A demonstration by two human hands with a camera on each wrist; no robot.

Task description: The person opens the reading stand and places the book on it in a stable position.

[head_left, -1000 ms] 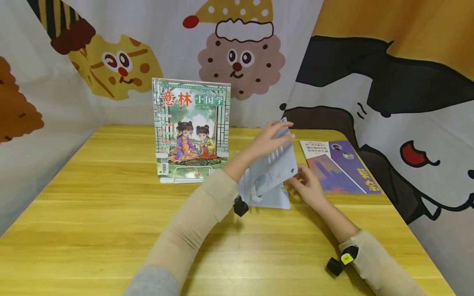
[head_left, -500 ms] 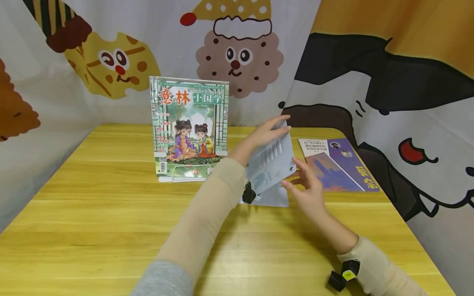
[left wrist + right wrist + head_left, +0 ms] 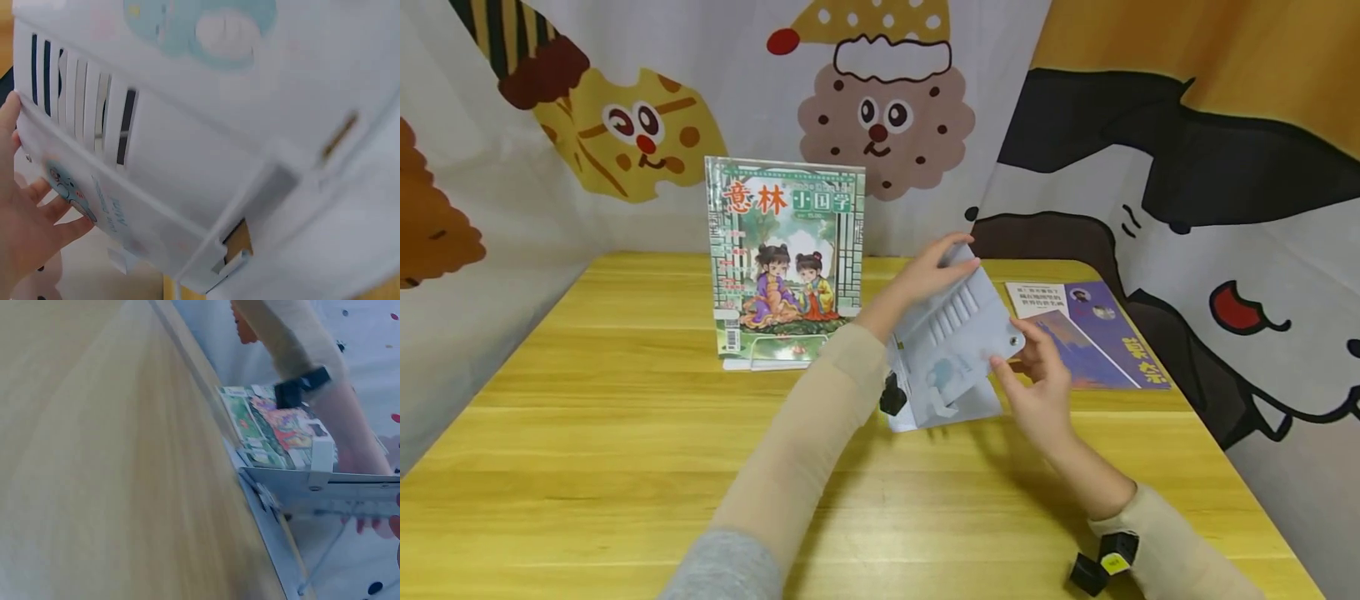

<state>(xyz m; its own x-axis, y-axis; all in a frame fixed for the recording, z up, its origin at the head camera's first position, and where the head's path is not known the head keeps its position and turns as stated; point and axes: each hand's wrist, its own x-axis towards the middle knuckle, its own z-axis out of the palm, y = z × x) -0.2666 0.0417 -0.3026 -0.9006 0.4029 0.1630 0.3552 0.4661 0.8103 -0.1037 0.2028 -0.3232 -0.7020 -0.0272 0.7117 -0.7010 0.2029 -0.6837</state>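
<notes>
A pale blue-white folding book stand (image 3: pixel 966 329) with slots and a cartoon print stands tilted between my two hands. My left hand (image 3: pixel 921 279) grips its upper edge, thumb in front and fingers over the top. At its right corner, beside a small rivet, my right hand (image 3: pixel 1039 375) pinches the panel between thumb and fingers. The left wrist view shows the slotted panel (image 3: pixel 169 159) close up, with a lip and cut-out near its lower edge. In the right wrist view, the stand (image 3: pixel 281 478) is seen edge-on with a thin wire brace; my right hand is out of that view.
A green magazine (image 3: pixel 786 258) stands upright on a clear-fronted white holder (image 3: pixel 763 364) left of the book stand. A purple book (image 3: pixel 1093 333) lies flat at the right of the wooden table (image 3: pixel 625 467). A cartoon-print curtain (image 3: pixel 760 100) hangs behind.
My right hand has moved from low beside the stand up to its corner and then rightward. The stand's panel has swung to the right, showing more of its slotted face. The left hand keeps its grip.
</notes>
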